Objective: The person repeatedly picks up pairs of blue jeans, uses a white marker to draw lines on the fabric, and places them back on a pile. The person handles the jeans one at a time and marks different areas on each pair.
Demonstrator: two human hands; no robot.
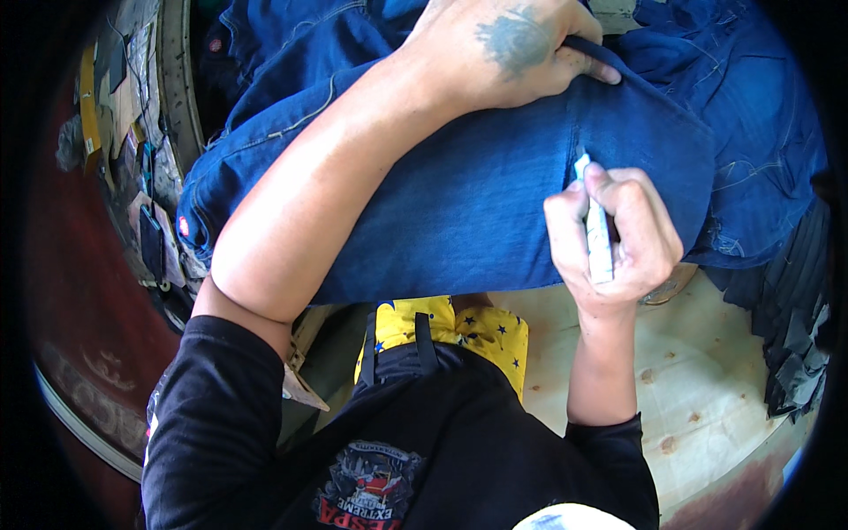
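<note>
A wide piece of blue denim [442, 203] lies spread before me, with a dark seam or crease line running up it on the right. My right hand [623, 230] is closed around a slim white pen-like stick [600, 252], its pale tip at the denim beside that line. I cannot tell whether it is a marker or wrapped chalk. Farther off, my left hand [521, 49] rests over the upper part of the denim, a fold of it pinched between thumb and fingers. Most of that hand's fingers are hidden.
More blue denim garments [751, 132] are heaped at the far right and far left. Dark cloth strips [795, 336] hang at the right. A pale board [671, 362] is below. Along the left lie a phone [151, 243] and scraps beside a curved rim.
</note>
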